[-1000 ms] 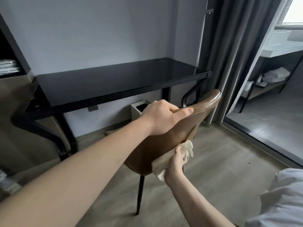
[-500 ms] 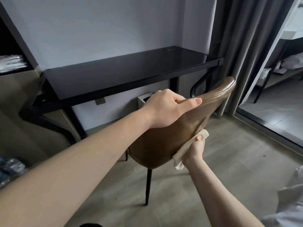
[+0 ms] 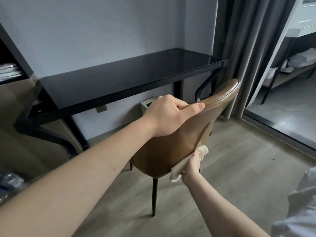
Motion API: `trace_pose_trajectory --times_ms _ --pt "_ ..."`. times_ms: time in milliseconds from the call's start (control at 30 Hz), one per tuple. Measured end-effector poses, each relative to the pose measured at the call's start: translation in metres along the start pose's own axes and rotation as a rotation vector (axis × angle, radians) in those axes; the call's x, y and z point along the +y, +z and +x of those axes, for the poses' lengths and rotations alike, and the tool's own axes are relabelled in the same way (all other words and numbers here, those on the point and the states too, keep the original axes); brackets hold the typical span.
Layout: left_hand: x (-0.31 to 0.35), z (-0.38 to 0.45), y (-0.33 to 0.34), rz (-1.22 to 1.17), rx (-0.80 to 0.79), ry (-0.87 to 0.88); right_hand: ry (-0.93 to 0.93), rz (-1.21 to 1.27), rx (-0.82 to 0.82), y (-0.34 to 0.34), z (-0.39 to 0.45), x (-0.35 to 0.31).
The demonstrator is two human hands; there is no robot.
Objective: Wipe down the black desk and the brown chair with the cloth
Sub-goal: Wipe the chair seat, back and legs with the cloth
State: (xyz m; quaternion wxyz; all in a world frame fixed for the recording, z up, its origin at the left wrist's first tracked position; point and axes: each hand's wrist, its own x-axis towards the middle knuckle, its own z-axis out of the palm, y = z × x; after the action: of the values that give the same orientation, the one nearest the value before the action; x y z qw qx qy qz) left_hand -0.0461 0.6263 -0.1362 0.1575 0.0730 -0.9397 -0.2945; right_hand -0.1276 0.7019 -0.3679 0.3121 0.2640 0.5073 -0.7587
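The brown chair [image 3: 172, 147] stands on thin black legs with its back toward me, in front of the black desk [image 3: 130, 74]. My left hand [image 3: 169, 113] grips the top rim of the chair back, thumb lying along the rim. My right hand [image 3: 192, 165] holds the cream cloth [image 3: 185, 163] against the lower right edge of the chair back. The desk top is glossy and bare; the chair's seat is hidden behind its back.
Grey curtain [image 3: 248, 48] hangs right of the desk. A small white bin [image 3: 147, 106] sits under the desk. Dark shelving [image 3: 10, 72] stands at the left, a mirrored or glass panel [image 3: 290, 93] at the right. White fabric [image 3: 302, 211] lies at lower right on the wood floor.
My right hand with the cloth has slid along the lower right edge of the chair back. My left hand keeps its grip on the top rim. The view has shifted slightly.
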Motion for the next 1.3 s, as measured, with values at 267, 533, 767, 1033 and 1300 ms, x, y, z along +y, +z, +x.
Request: trace_pose_trajectory --times_ms 267,533,767,1033,1300 --pt "0.003 -0.012 -0.011 0.008 -0.024 -0.075 0.176 0.117 -0.159 0.009 -0.06 0.054" --pt "-0.006 -0.016 -0.014 -0.005 -0.016 -0.043 0.218 0.178 0.061 0.019 -0.03 -0.006" --pt "-0.017 -0.009 -0.01 -0.021 -0.004 0.026 0.035 0.177 -0.015 0.01 0.019 -0.048" --pt "-0.014 -0.009 -0.01 -0.028 -0.016 0.022 0.046 0.163 0.012 0.009 0.019 -0.036" --pt "-0.002 -0.017 -0.014 -0.012 -0.011 -0.076 0.135 0.012 -0.12 0.012 -0.06 0.039"
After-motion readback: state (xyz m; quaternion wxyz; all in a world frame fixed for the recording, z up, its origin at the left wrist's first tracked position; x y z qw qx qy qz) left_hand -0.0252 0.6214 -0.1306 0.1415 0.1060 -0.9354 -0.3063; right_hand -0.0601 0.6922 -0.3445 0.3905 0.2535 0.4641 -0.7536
